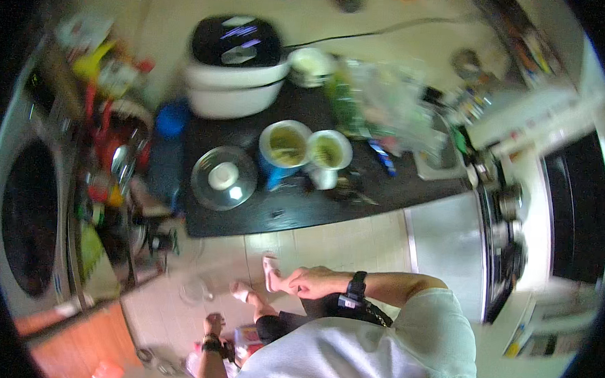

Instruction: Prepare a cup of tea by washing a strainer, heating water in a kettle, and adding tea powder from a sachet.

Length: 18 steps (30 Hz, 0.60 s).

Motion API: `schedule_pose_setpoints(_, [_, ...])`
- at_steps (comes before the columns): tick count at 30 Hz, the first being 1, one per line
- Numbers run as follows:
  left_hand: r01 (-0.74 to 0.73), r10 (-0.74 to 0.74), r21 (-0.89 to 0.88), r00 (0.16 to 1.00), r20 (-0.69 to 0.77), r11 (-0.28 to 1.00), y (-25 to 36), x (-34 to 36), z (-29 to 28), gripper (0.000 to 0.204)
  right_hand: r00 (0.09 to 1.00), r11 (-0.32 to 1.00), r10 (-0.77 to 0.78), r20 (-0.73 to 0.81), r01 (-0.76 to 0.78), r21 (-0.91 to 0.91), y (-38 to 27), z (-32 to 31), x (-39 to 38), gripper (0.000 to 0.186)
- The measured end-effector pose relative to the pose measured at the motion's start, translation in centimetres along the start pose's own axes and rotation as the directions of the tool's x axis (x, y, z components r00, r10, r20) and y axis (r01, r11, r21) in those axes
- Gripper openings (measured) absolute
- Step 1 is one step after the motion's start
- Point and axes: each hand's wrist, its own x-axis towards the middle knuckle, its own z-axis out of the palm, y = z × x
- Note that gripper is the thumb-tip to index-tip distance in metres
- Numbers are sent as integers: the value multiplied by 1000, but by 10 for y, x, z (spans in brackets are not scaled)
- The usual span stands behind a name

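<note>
My right hand point(311, 282) hangs in front of my waist, a black watch on its wrist. Its fingers are loosely curled and point left; nothing shows in it, and blur hides the grip. My left hand point(213, 322) is down by my left side, closed into a fist, with a dark band on the wrist. Both hands are well short of the black table point(301, 209). On the table stand a blue mug point(284, 150) and a white mug point(328, 156), both with greenish contents, and a glass pot lid point(224, 178). My sandalled feet point(256, 282) stand on the tiled floor.
A white rice cooker point(235, 66) with a black lid sits at the table's back, and clear plastic bags point(388, 111) lie at its right. A washing machine point(31, 216) and a cluttered utensil rack point(116, 159) are on the left, a stove point(512, 227) on the right.
</note>
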Motion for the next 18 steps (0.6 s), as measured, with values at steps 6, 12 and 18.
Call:
schedule_pose_setpoints(6, [295,-276,99,946,-168,950,33,20,-46,23,858,934,323,-400,-220,283,188,4,-138,21])
schedule_pose_setpoints(12, [157,-81,294,963,-257,943,150,0,117,17,58,460,799,-599,-700,546,402,-32,-316,35])
schedule_pose_setpoints(18, [-117,122,501,992,23,858,243,-7,370,16,-203,367,757,-621,-654,661,566,-61,-451,41])
